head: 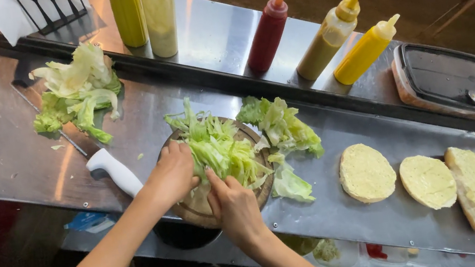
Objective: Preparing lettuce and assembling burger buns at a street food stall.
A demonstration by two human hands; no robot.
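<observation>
Now both hands — left hand, right hand — clutching crisp, frilly shredded lettuce atop round wooden board.

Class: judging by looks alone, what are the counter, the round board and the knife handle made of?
Counter: brushed steel, seemingly; grey sheen, reflections.
Board: probably wood; brown and matt.
Knife handle: likely plastic; smooth, plain white.

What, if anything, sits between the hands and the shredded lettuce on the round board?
Nothing visible does. The left hand and the right hand both already rest on the shredded lettuce piled on the round wooden board. The white-handled knife lies beside the left wrist, off to the side.
</observation>
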